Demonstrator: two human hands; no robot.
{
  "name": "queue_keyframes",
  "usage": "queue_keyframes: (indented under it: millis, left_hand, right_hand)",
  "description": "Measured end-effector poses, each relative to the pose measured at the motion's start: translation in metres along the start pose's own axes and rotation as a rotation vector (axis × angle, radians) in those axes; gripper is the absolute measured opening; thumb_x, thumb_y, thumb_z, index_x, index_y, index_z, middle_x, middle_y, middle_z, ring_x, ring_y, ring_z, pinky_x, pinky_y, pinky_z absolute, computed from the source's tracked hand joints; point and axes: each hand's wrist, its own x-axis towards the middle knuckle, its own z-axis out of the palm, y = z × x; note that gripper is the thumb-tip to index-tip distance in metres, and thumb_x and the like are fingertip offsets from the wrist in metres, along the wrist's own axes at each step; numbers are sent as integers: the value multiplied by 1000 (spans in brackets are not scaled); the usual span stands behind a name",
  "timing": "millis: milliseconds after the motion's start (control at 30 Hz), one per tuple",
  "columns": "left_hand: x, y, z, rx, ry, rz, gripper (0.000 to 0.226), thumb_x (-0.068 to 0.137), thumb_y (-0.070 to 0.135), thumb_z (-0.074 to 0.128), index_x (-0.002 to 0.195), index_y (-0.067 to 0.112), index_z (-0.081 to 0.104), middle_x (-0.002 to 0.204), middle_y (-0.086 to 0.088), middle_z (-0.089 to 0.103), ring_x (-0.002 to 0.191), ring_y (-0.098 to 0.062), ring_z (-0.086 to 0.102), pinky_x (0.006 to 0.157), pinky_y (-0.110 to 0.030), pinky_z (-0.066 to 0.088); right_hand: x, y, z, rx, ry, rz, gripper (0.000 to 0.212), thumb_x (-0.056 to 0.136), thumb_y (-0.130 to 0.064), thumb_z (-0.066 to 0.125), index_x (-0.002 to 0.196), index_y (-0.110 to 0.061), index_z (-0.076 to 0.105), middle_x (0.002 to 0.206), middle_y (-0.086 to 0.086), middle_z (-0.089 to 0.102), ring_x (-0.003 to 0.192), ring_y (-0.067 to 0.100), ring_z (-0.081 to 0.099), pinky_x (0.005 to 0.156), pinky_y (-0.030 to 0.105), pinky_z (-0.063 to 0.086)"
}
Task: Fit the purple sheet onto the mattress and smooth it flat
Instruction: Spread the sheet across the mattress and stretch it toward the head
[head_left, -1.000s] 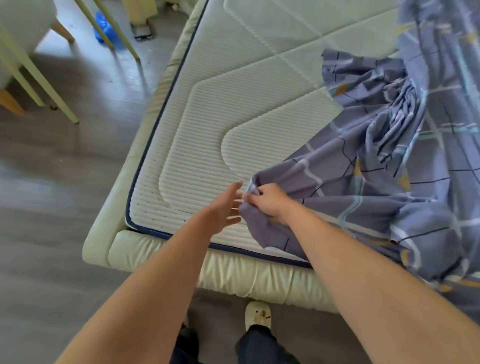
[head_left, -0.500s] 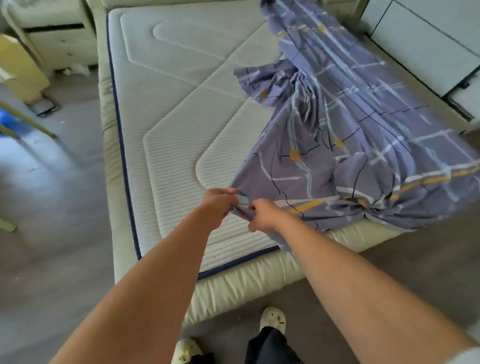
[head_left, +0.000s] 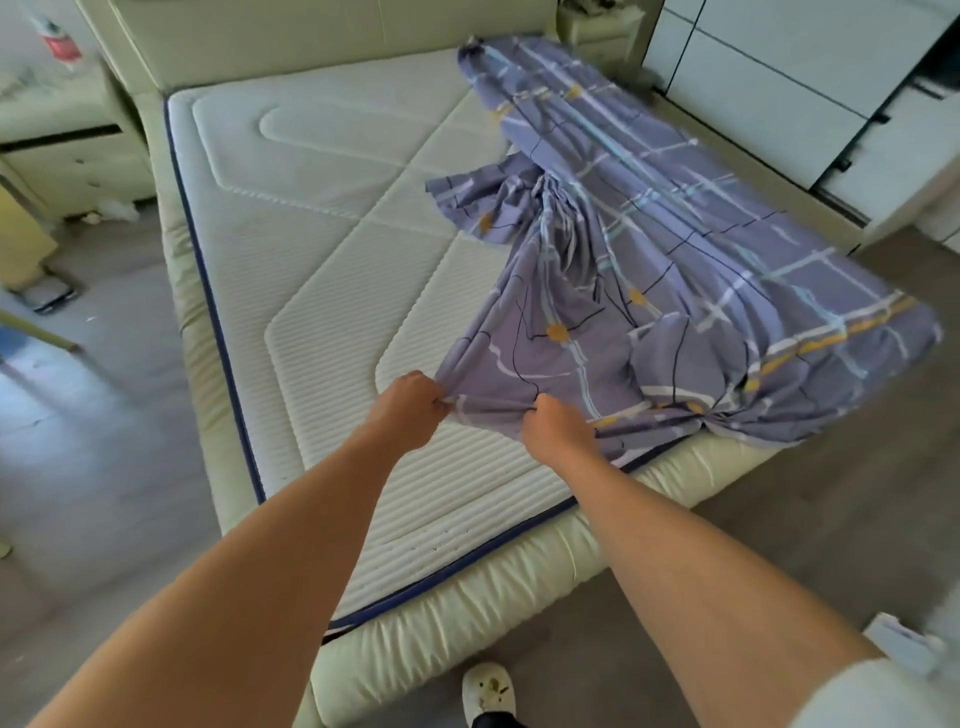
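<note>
— Head view: where's the purple sheet?
— Rumpled across the right side of the mattress.
— The hands?
— Left grip and right grip each pinch its near edge, near each other.

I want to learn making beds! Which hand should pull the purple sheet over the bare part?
Probably the left hand. It grips the purple sheet edge nearest the bare mattress, which lies to its side. The right hand grips beside the bunched part.
</note>
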Motion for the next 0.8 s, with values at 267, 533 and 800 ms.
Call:
queue_keyframes:
  millis: [267,533,800]
  left_hand:
    - [0,-38,-70,181,42,391,38,100,36,36,109,12,64,124,-5,55,122,-25,46,98,-40,39]
    - [-42,-95,-108,246,-257,586,35,96,49,34,89,18,50,104,-10,64,92,-29,56,81,-37,41]
    - [-67,-133,-111,339,-399,634,64,68,72,64,105,22,50,104,5,58,93,-19,57,81,-33,46]
  right_hand:
    - [-36,-64,6,196,-109,50,28,91,-31,40,68,-14,40,78,8,50,74,26,48,62,34,34]
    - [-111,-128,33,226,36,181,73,63,-83,52,78,-14,66,73,10,67,75,23,65,64,34,43]
    - [-173,-154,50,-122,147,256,28,83,-30,67,99,-15,48,103,6,53,85,26,54,60,31,37]
